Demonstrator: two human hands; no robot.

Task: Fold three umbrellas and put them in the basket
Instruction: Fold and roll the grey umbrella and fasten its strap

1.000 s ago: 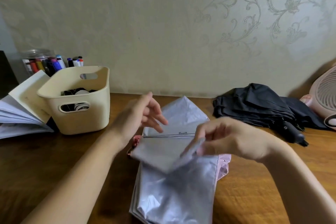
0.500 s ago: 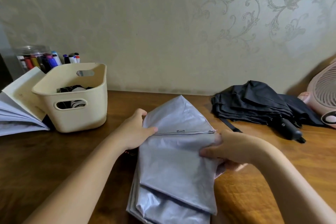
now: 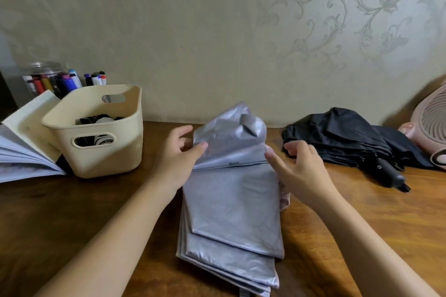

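Pinching the silver umbrella (image 3: 231, 200) at its left edge with the left hand (image 3: 173, 164); touching its right edge with the right hand (image 3: 301, 171), fingers loose, holding nothing. Flat on the wooden table (image 3: 60, 224), long axis running near-to-far toward the wall (image 3: 193, 31), squarely between both hands. Probably rolling across that axis next; basket (image 3: 103, 163) off to the left, nearer the left hand.

Bare wooden table (image 3: 60, 219) lies open front left and front right of the silver umbrella (image 3: 231, 200), with a free lane between it and the cream basket (image 3: 108, 161). The basket's mouth is unobstructed from above, though dark items occupy part of its floor. A black umbrella (image 3: 350, 142) and a pink fan (image 3: 432, 123) crowd the right rear. An open book (image 3: 21, 149) hems in the basket's left.
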